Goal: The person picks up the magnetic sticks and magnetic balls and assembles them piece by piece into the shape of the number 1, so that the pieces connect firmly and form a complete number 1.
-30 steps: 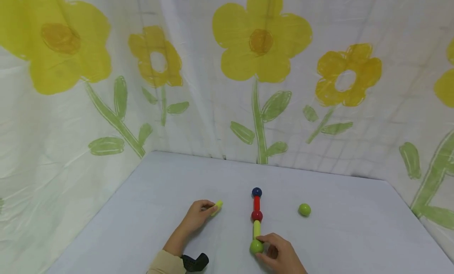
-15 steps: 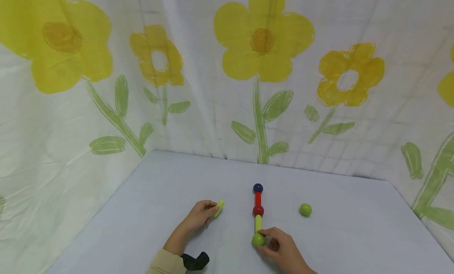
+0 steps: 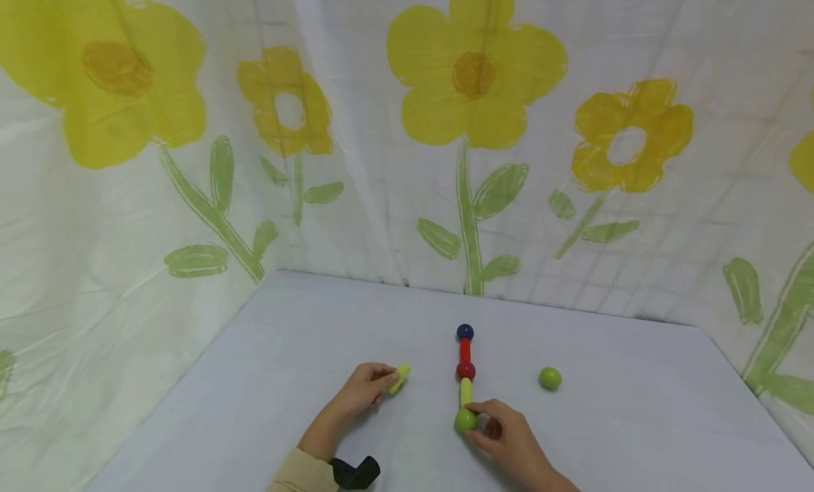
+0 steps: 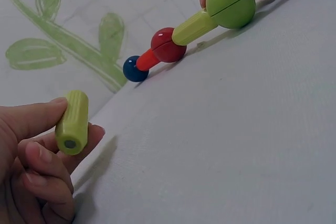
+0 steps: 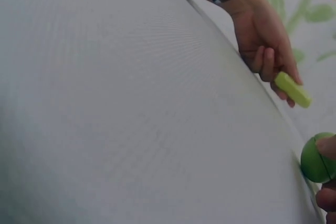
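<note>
My left hand point(image 3: 367, 389) pinches a yellow-green rod point(image 4: 75, 121) between thumb and fingers, above the table; a grey disc shows in the rod's end. My right hand point(image 3: 511, 435) grips a green ball point(image 4: 231, 4) at the near end of a straight chain. From that ball the chain runs away through a yellow-green rod point(image 3: 466, 393), a red ball point(image 3: 466, 370), a red rod point(image 3: 465, 350) and a dark blue ball point(image 3: 465, 332). In the right wrist view only fingertips of the right hand show on the green ball point(image 5: 317, 160).
A loose green ball point(image 3: 550, 378) lies on the white table point(image 3: 636, 407), right of the chain. Behind the table hangs a white curtain point(image 3: 356, 195) with yellow flowers. A black strap device point(image 3: 356, 473) sits on the left wrist by a beige sleeve.
The right hand has pushed the chain a little farther away across the table. The left hand, still holding its rod, has shifted slightly right in view.
</note>
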`<state>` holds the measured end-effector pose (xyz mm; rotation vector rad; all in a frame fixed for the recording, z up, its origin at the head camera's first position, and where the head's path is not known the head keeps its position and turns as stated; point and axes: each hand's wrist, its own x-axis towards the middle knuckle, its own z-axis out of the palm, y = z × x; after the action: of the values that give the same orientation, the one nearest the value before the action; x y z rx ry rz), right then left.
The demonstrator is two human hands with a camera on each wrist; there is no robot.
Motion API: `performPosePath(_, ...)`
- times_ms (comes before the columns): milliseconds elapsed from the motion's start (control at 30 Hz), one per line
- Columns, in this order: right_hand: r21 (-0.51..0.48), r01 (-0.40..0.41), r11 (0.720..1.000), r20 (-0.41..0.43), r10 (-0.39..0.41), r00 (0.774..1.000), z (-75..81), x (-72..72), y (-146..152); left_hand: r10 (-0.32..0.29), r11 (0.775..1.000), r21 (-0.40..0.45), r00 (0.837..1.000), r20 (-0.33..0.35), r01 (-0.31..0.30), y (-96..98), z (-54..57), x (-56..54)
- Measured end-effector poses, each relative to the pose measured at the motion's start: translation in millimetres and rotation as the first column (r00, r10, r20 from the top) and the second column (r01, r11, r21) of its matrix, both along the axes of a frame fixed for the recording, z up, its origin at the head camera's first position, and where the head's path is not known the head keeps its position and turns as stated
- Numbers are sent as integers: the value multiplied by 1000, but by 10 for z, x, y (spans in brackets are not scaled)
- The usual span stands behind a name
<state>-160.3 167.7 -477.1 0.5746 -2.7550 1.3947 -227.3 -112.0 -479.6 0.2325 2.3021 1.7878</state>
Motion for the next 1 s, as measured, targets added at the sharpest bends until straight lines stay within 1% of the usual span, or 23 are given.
performPosePath(167,-3,5,1000,-10,-5,1000,-6,-24,5,-24,999,-22,1000,10,24,18,-2,10)
performPosePath(467,0,26,1000,-23,-26,999,-25,-94,36,-84,995,-57,994,72,88,96,66,58)
performPosePath(567,6,28,1000,-20,-28,999,-24,-113,40,-100,992,-62,991,93,106,141,69,75)
performPosePath(700,16,38,999,-25,-37,999,-30,-133,41,-139,987,-64,983,120,147,216,71,107)
performPosePath(867,13,43,999,-38,-43,998,-54,-169,46,-206,975,-51,968,144,215,343,69,167)
performPosePath(1000,12,43,999,-35,-42,998,-60,-197,51,-228,970,-47,959,169,239,453,58,220)
